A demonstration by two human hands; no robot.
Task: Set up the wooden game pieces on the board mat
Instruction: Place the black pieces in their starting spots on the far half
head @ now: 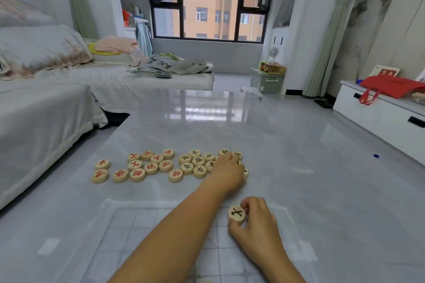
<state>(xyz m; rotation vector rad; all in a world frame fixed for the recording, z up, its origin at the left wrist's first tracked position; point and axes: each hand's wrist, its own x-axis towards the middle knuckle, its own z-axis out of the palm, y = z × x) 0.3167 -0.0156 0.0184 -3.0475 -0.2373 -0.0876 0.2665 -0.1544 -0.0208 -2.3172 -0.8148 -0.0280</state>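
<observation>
Right hand (257,218) pinching round pale wooden piece (236,214), black character, above translucent gridded mat (142,227)

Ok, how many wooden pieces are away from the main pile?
1: a black-marked piece pinched in the right hand over the mat's far edge. The left hand rests on the pile and may hide others.

1. Setting: home, a living or bed room.
2. Evidence: sheet-covered bed (57,99) left of the glossy table (230,122); window (209,2) beyond it; white cabinet (379,117) with red bag (391,86) to its right.
</observation>
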